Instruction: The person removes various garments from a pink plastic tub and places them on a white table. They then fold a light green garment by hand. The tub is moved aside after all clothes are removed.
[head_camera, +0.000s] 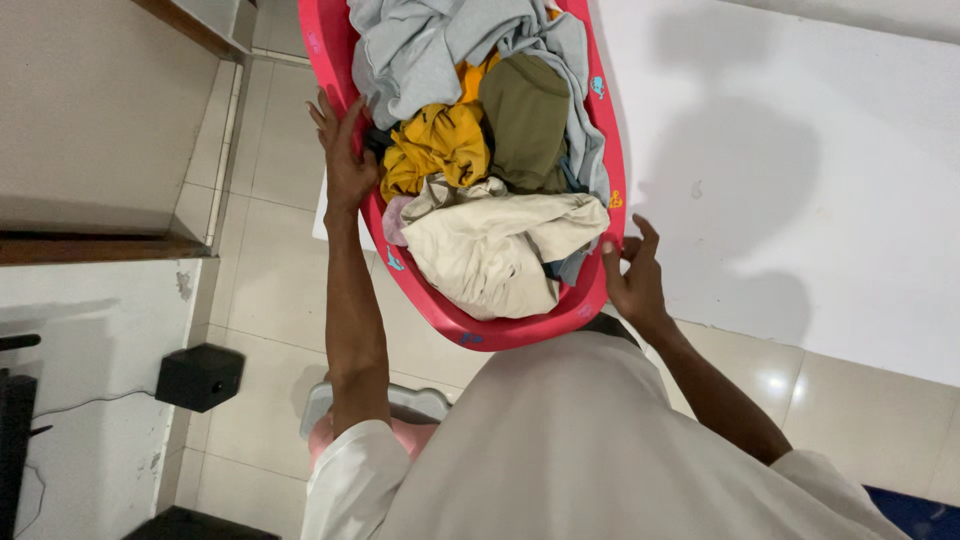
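A pink plastic tub (480, 328) is heaped with clothes: a cream garment (500, 250) in front, a yellow one (435, 150), an olive one (525, 115) and grey-blue cloth (420, 50) behind. My left hand (343, 150) presses flat against the tub's left rim, fingers spread. My right hand (632, 272) grips the right rim near the front, thumb over the edge. The tub is held up in front of my chest, its far end over a white surface.
A white bed or table surface (800, 150) lies to the right. Below is a tiled floor (270, 290). A wooden-edged white cabinet (100, 130) stands at left, a small black box (200, 376) on the floor beside it.
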